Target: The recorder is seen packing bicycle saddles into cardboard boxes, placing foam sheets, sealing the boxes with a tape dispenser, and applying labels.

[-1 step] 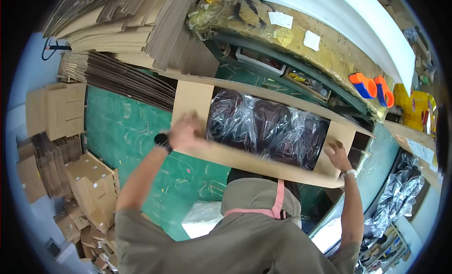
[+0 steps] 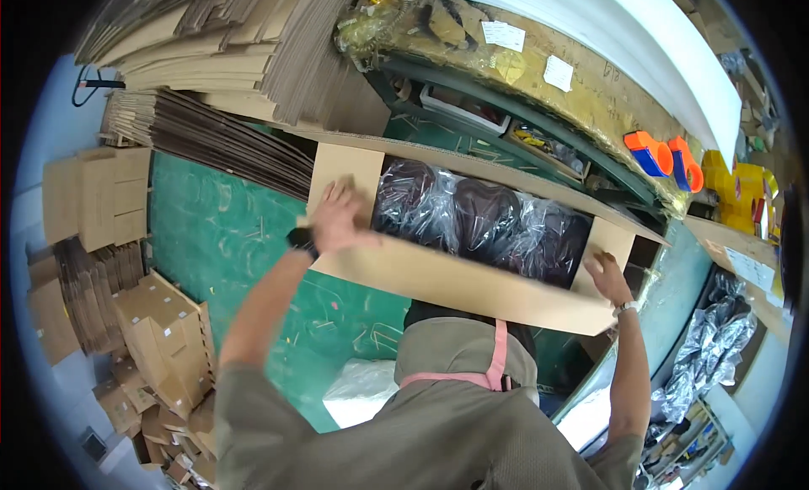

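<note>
A long cardboard carton (image 2: pixel 497 294) lies across in front of me, its long flaps spread out and its end flaps folded inward. Inside, several dark brown, rounded items (image 2: pixel 489 212) show through clear plastic wrap. My left hand (image 2: pixel 341 220), open with fingers spread, lies on the left end flap (image 2: pixel 350 163); a dark watch is on that wrist. My right hand (image 2: pixel 608 278) touches the right end flap (image 2: pixel 608 237) with bent fingers held apart. The near long flap is slightly blurred and extends between my two wrists.
Stacks of flat cardboard (image 2: pixel 219 136) stand at the far left. Beyond the carton is a tape-covered workbench (image 2: pixel 581 60), with two orange-and-blue tape dispensers (image 2: pixel 649 153) and yellow tape rolls (image 2: pixel 742 187) to the right. Folded cartons (image 2: pixel 164 347) stand on the left; a white bundle (image 2: pixel 362 393) is near my body.
My left hand and forearm have shifted slightly to the right and away from me over the left end flap. My right hand has barely moved.
</note>
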Motion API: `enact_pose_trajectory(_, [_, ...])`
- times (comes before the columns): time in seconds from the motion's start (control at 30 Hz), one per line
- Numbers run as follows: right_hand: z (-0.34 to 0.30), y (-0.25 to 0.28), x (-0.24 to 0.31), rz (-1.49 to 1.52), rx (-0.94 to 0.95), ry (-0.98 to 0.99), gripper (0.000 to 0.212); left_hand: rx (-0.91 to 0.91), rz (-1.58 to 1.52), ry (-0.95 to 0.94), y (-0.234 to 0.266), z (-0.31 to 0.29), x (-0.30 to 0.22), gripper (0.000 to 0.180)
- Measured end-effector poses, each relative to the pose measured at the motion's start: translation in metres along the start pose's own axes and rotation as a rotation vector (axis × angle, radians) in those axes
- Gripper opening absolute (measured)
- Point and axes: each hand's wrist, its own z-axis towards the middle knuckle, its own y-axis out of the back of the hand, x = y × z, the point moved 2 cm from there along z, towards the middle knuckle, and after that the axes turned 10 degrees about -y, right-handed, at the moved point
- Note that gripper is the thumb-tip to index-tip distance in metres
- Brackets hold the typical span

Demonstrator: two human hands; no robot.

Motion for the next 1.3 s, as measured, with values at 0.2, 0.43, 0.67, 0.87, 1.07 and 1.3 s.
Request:
enact_pose_trajectory(0.2, [-0.117, -0.083, 0.134, -0.415, -0.092, 0.399, 0.084, -0.007, 0.02, 0.172, -0.028, -0.013, -0.005, 0.081])
enact_pose_trajectory(0.43, [-0.102, -0.142, 0.086, -0.431, -0.054, 0.426, 0.099, -0.299, -0.052, -0.179, 0.062, 0.181, -0.1, 0.047])
enact_pose_trajectory(0.67, [-0.107, -0.153, 0.063, -0.268, -0.122, 0.403, 0.093, -0.23, -0.2, -0.249, -0.024, 0.157, -0.145, 0.03])
enact_pose_trajectory(0.87, [-0.105, -0.12, 0.111, -0.208, -0.041, 0.448, 0.061, 0.171, -0.213, 0.02, -0.069, 0.059, -0.131, 0.077])
enact_pose_trajectory(1.07, [-0.001, 0.11, 0.14, 0.065, -0.8, 0.589, 0.031, 0.159, -0.092, -0.065, -0.046, 0.078, -0.137, 0.067])
enact_pose_trajectory(1.3, [0.185, 0.172, -0.007, -0.384, -0.84, 0.067, 0.059, 0.041, -0.083, -0.063, -0.09, 0.088, -0.131, 0.052])
